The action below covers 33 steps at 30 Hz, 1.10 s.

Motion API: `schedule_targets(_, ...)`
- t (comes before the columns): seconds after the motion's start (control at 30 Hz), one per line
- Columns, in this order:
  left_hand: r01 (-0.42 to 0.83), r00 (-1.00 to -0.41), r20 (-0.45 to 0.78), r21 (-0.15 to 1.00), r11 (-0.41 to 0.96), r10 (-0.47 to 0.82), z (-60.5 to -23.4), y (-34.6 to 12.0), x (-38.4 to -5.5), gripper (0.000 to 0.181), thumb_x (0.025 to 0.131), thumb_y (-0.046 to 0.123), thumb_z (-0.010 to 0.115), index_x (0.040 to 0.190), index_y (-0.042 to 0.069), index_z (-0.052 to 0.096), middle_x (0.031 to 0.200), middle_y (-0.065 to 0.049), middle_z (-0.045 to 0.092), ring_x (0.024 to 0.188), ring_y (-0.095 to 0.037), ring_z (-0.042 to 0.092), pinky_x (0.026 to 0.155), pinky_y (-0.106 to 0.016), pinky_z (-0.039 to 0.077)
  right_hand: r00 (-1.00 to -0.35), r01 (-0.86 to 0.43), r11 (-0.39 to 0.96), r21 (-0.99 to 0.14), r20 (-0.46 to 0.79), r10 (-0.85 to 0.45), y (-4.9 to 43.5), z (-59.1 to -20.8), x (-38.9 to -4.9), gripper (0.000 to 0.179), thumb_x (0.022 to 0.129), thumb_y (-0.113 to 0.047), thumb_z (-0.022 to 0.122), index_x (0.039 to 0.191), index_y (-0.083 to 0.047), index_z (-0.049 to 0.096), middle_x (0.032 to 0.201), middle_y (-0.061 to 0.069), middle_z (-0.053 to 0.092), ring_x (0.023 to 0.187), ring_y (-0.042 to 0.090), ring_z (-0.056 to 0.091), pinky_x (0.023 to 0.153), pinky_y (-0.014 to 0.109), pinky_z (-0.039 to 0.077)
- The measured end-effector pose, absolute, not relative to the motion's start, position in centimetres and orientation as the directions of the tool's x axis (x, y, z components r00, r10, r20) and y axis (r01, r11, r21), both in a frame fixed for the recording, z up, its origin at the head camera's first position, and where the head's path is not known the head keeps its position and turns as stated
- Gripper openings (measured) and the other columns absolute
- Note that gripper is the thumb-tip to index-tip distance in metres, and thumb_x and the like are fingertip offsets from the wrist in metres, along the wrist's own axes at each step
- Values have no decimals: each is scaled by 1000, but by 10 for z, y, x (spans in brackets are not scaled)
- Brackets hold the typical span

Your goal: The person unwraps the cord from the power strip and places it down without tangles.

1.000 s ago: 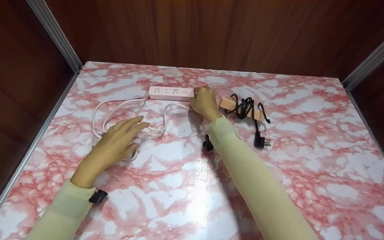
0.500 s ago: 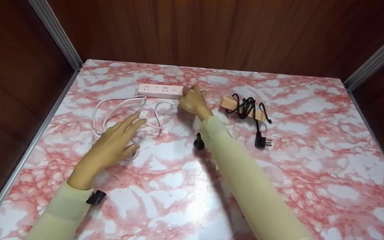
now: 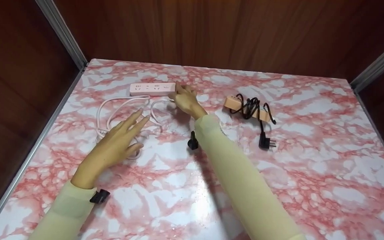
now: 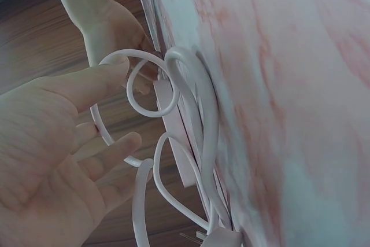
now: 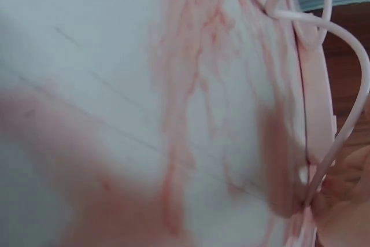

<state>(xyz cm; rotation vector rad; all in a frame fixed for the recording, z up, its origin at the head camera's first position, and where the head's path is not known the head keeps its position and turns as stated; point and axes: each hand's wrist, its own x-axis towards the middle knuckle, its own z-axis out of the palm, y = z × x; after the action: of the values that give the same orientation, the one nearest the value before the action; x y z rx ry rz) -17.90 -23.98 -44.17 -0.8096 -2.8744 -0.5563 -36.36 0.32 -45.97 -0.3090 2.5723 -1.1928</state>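
Note:
In the head view a pink power strip [image 3: 152,89] lies near the back of the table. My right hand [image 3: 184,99] is at its right end, index finger behind and thumb in front, appearing to pinch it. Beside those fingers the strip's pale cord [image 5: 350,44] arcs in the right wrist view. My left hand [image 3: 113,145] is spread over the loops of the same cord, fingers apart and nearly straight. In the left wrist view the cord loops pass close to my left fingers [image 4: 110,157]; whether they touch cannot be told. A pale plug [image 4: 222,238] shows below.
An orange power strip [image 3: 233,102] wrapped in black cord [image 3: 252,106] lies to the right, its black plug [image 3: 264,142] in front. Dark wood panels [image 3: 212,30] wall the marbled table [image 3: 312,166] at back and sides. Black wrist mounts [image 3: 99,196] sit on the sleeves.
The pink power strip and my right hand have moved left, away from the orange strip. My right fingers look more spread than before. My left hand has stayed nearly in place.

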Motion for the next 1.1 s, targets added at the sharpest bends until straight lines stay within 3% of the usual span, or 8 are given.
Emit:
schedule_targets(0.1,496,-868,179,333,802,463,-441,-241,-178,85,99,16,78,169,14,29,177,-12,16,150,-48,40,114,-62,44,-932,-56,528,-847,-145,-332,3,-465,-366,75,104,-38,51,171,-18,23,176,11,16,163,36,4,131,55,10)
schedule_targets(0.23,468,-884,176,345,814,433,-439,-242,-180,84,101,18,75,170,16,27,177,-12,17,154,-45,34,117,-62,41,-923,-62,417,-907,-107,-370,10,-469,-369,67,106,-31,52,168,-17,32,176,10,19,164,29,11,131,51,13)
schedule_targets(0.4,439,-898,176,340,832,403,-435,-242,-182,83,103,20,73,171,19,25,176,-13,22,155,-46,32,118,-65,38,-906,-141,464,-875,-75,-417,22,-461,-367,60,110,-30,49,167,-18,36,175,10,21,162,28,17,131,50,17)
schedule_targets(0.6,478,-872,280,307,823,402,-429,-240,-183,80,99,13,78,167,17,36,170,-14,36,152,-42,37,121,-64,34,-848,-334,521,-785,9,-530,55,-418,-356,58,109,-24,57,165,-18,41,169,9,39,151,34,42,123,50,38)
schedule_targets(0.8,535,-810,436,273,800,393,-419,-232,-186,68,97,7,79,158,15,52,158,-15,50,139,-39,51,111,-58,47,-778,-461,428,-777,122,-616,115,-366,-325,51,106,-14,62,157,-17,53,159,8,51,136,29,59,112,43,51)
schedule_targets(0.97,564,-770,518,280,777,373,-414,-222,-189,58,98,6,77,152,15,60,151,-13,57,131,-37,57,107,-52,50,-808,-496,451,-742,204,-553,184,-343,-299,45,104,-6,64,148,-12,61,150,10,61,128,32,65,109,50,53)
schedule_targets(1.1,590,-739,566,280,758,366,-412,-213,-190,54,97,4,77,148,14,64,146,-14,61,127,-36,60,107,-51,50,-883,-438,550,-711,227,-411,235,-344,-285,39,103,-9,67,142,-11,66,141,10,67,125,34,67,106,48,55)
